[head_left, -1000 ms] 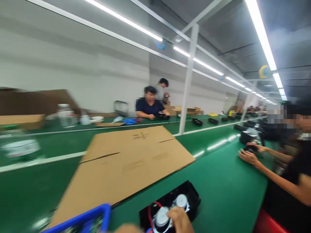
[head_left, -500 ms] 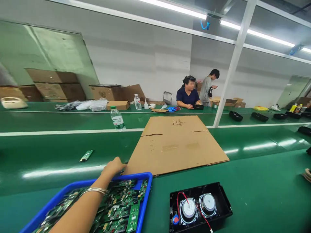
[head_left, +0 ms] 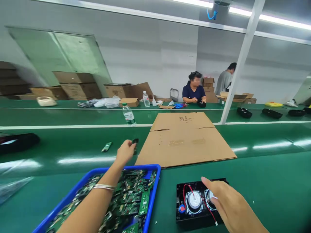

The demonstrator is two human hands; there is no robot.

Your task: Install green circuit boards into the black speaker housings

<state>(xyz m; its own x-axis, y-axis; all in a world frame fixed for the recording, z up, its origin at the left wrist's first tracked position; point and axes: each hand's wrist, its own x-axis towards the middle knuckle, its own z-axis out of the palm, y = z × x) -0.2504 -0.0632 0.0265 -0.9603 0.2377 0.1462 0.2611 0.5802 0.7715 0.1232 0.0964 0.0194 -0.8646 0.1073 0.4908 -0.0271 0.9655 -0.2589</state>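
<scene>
My left hand [head_left: 125,152] reaches past the far edge of a blue tray [head_left: 158,181] and is closed on a small circuit board [head_left: 135,141], whose dark end sticks out beyond the fingers. Many green circuit boards [head_left: 131,197] fill the tray beneath my left forearm. Over the right side of a black speaker box [head_left: 194,221] hovers my right hand [head_left: 228,202], fingers apart and holding nothing. Inside that box are two round speakers [head_left: 194,201], red wires and a blue-and-red round part [head_left: 181,208]. The right speaker is partly hidden by my hand.
A flattened cardboard sheet [head_left: 184,145] lies beyond the tray. A single circuit board [head_left: 107,146] rests on the green belt, left of my hand. There is a water bottle [head_left: 128,115] farther back. Across the line sits a co-worker [head_left: 194,90]; black housings [head_left: 244,112] are at right.
My left hand has lifted away from the tray's far edge with a circuit board in its fingers. My right hand has come into view over the speaker box. The view has shifted left.
</scene>
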